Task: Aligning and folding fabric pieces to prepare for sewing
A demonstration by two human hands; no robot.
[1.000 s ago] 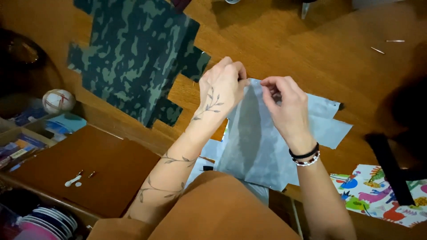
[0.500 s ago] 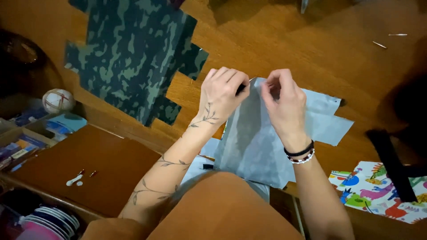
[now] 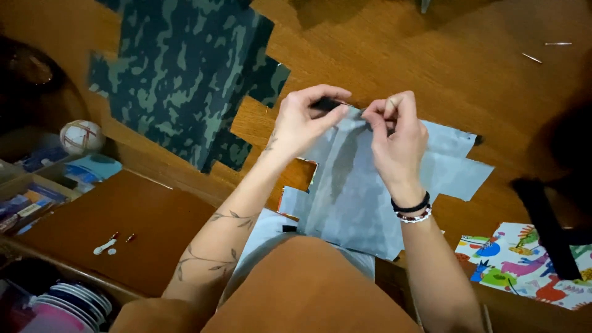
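Where camouflage cloth (image 3: 185,74) covers the wooden table (image 3: 394,49), both hands pinch grey fabric (image 3: 364,185).

A single head-worn camera looked steeply down from above the person's own lap onto a wooden table (image 3: 382,55). It faced forward and down, close enough that both forearms rose from the bottom edge and the left hand (image 3: 302,123) and right hand (image 3: 398,139) sat near the centre of the frame. A grey fabric piece (image 3: 364,197) lay directly beneath them. There was only this one view, so nothing overlapped with another.
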